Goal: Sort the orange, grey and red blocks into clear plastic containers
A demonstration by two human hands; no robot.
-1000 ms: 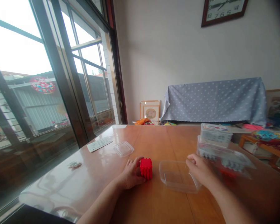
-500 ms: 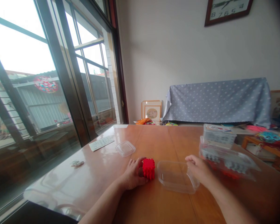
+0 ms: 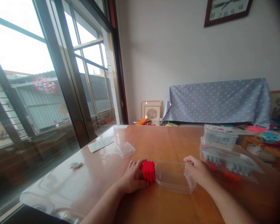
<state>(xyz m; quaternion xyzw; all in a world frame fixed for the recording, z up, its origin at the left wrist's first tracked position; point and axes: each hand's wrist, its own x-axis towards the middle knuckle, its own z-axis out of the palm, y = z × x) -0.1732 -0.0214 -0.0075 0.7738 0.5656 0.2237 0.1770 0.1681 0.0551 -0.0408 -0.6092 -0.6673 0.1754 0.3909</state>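
My left hand point(image 3: 134, 178) is closed around the left side of a red block point(image 3: 148, 171) with toothed, ridged sides, which stands on the wooden table. My right hand point(image 3: 197, 169) grips the right rim of a clear plastic container point(image 3: 172, 186), with the thumb and fingers pinched on its edge. The container rests upright on the table and looks empty. Its left wall is right beside the red block; whether they touch I cannot tell. Beyond my left hand lies a clear plastic lid point(image 3: 125, 149).
At right on the table point(image 3: 151, 140) are a clear tray holding grey and red toothed pieces point(image 3: 233, 168) and a lidded plastic box point(image 3: 220, 137). A paper sheet point(image 3: 100, 144) and a small pale item point(image 3: 76, 165) lie at left, near the glass window.
My right hand has shifted the clear container slightly left, closing the gap to the red block. My left hand and the block have barely moved.
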